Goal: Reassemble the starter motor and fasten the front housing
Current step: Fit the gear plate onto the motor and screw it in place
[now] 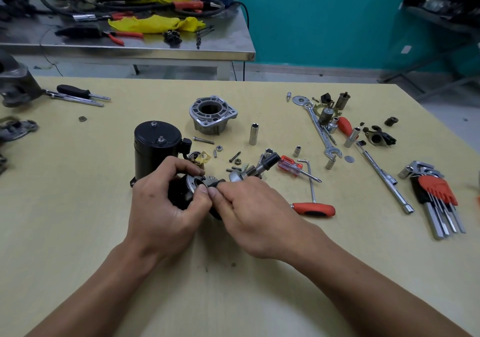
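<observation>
Starter motor [155, 149], a black can with two studs on top, stands upright near the middle of the table [259, 297], a little toward the left edge. Just in front of it, toward the near edge, the left hand [163, 206] grips a black end piece [181, 193] with a silvery ring face, fingers curled over its top and thumb pressed against the face. The right hand [257, 214] pinches a small part [217, 183], black, between thumb and forefinger at the rim of that face; whether the part is seated there cannot be told. The front housing [213, 114], bare cast metal with a wide bore, sits apart from the can, toward the far edge. Between the two lie a bolt [204, 140] and an upright socket [253, 134]. A silvery shaft [249, 171] with a black tip lies just beyond the right hand, beside a red screwdriver [288, 166]. An orange T-handle [314, 209] lies right of the right hand. Toward the right edge are a wrench [319, 131], a long bar [384, 178] and a set of hex keys [436, 201]. A black-handled screwdriver [78, 92] lies near the far left corner.
</observation>
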A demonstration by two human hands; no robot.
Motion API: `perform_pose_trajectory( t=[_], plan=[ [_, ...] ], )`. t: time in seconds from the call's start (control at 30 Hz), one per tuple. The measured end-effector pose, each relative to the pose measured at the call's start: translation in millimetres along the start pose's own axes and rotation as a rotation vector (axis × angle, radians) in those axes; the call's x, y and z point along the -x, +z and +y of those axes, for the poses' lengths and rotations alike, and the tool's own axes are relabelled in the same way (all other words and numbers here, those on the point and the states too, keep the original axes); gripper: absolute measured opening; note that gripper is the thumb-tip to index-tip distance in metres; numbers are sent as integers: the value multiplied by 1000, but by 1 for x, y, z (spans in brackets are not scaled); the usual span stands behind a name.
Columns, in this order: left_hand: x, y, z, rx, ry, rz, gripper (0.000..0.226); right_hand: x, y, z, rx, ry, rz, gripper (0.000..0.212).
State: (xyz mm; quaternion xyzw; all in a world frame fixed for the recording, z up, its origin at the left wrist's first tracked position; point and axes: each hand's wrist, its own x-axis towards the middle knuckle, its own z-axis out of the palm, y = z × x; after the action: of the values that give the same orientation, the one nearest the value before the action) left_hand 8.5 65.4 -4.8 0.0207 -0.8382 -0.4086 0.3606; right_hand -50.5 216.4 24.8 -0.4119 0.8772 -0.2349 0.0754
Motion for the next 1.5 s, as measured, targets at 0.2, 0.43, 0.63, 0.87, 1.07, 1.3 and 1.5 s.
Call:
perform_pose_trajectory(
  t=[0.2,0.43,0.63,0.87,1.07,1.3,1.5],
  plan=[
    [0,0,0,3,-11,4,26,2,6,3,-91,-13,144,34],
    [-1,-1,-1,30,-29,11,22,1,14,7,-298,-60,287,20],
    [-1,-1,-2,37,-30,7,22,0,8,11,-360,-127,279,25],
    [-1,-2,-3,18,-28,4,24,5,-1,16,-420,-80,129,11],
    [1,-1,-3,23,-24,4,22,4,-1,15,-364,-76,133,16],
    [0,-1,-1,19,-6,1,20,2,-5,11,-258,-53,78,24],
    [0,0,0,24,-11,5,20,1,-4,5,-109,-51,42,32]
  ],
)
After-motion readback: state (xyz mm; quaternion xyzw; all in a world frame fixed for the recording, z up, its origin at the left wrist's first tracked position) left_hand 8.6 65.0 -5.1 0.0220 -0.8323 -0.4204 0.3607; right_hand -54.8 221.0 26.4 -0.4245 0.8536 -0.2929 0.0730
